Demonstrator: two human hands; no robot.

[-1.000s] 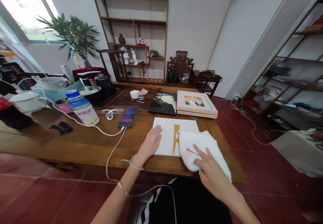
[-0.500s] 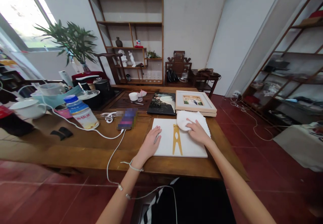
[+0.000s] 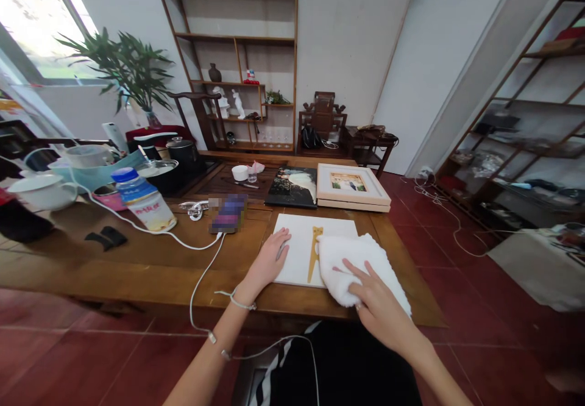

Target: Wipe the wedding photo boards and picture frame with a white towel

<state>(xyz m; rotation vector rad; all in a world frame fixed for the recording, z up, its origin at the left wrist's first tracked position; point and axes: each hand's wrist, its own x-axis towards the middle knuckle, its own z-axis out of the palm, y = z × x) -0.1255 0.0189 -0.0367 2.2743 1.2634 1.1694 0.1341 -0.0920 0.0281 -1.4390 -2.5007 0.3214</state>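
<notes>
A white board (image 3: 293, 253) lies flat near the table's front edge, bearing a yellow cat-headed shape with long legs (image 3: 314, 253). My left hand (image 3: 270, 256) rests on the board's left edge, fingers stretched out and holding nothing. A fluffy white cloth (image 3: 384, 259) covers the right part of the board and hangs over onto the table. On top of it is my right hand (image 3: 377, 299), gripping the bunched front part, with some fingers spread over the pile. One leg of the yellow shape is hidden under the cloth.
Beyond the board are a dark photo panel (image 3: 292, 188) and a light-framed picture (image 3: 354, 186). To the left lie a phone (image 3: 227, 214) with a white cable (image 3: 194, 299), a blue-capped bottle (image 3: 144, 202) and black pieces (image 3: 106, 238). The cable crosses near my left wrist.
My right hand has drawn the cloth toward me and to the right, from the board's upper part to its lower right. My left hand stays at the left edge.
</notes>
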